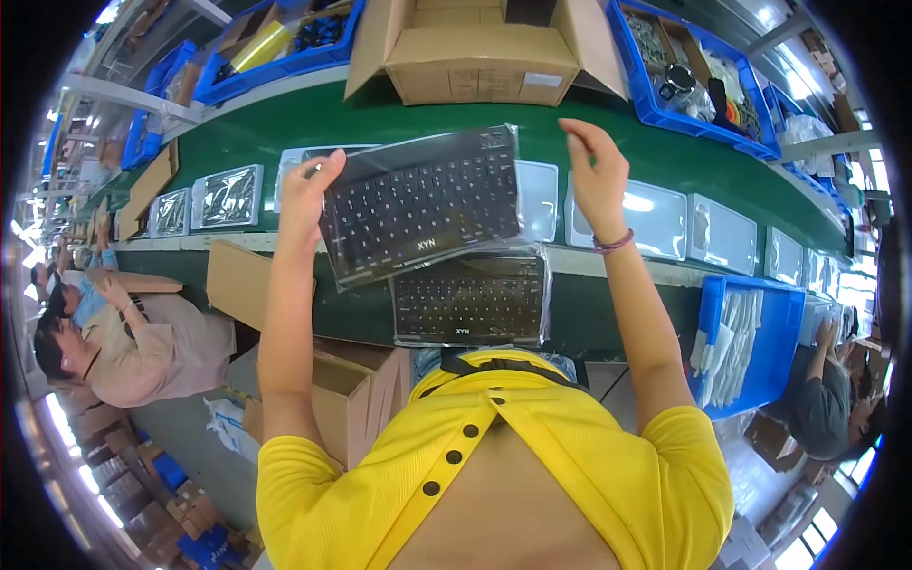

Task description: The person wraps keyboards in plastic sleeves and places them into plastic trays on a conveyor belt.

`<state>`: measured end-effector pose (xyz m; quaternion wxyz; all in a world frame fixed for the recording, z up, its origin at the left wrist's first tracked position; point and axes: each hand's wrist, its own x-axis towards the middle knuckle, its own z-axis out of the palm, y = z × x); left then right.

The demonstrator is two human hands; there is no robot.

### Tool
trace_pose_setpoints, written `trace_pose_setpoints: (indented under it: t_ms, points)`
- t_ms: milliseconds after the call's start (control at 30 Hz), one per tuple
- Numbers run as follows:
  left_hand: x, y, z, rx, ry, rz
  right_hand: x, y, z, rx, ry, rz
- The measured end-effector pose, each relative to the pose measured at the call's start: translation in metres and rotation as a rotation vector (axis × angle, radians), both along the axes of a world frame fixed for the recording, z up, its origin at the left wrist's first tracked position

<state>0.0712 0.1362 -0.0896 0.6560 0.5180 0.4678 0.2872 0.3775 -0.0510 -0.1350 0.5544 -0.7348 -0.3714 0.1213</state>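
Note:
A black keyboard in a clear plastic bag (418, 204) is held up, tilted, above the green bench. My left hand (309, 195) grips it by its left edge, with the thumb on top. Below it, near the bench's front edge, lies a second bagged black keyboard (470, 309), partly covered by the raised one. My right hand (598, 180) is apart from the keyboard, off its right edge, holding nothing. Its fingers are spread from the thumb. Under that hand, a row of flat pale bagged pieces (641, 223) runs along the bench.
An open cardboard box (480, 71) stands at the far side between a blue parts bin (703, 85) and another blue bin (275, 47). At right is a blue crate (769, 351) with white bagged pieces. Co-workers sit at left (157, 342) and right (822, 404).

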Motion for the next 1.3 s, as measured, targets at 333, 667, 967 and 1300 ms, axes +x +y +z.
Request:
trace_pose_setpoints:
  t_ms: [333,667,967,1300]
  points:
    - [0.062,0.021,0.002,0.538,0.454,-0.258,-0.031,0.074,-0.095,-0.264,-0.223,0.294]
    - [0.150,0.061,-0.105,0.369,0.471,-0.574,0.006,0.061,-0.283,-0.460,0.573,0.451]
    - [0.154,0.049,-0.166,-0.180,0.324,-0.379,0.016,0.020,-0.234,-0.616,-0.247,0.220]
    - [0.139,0.039,-0.242,-0.141,0.292,-0.219,0.021,-0.017,-0.208,-0.642,-0.233,0.042]
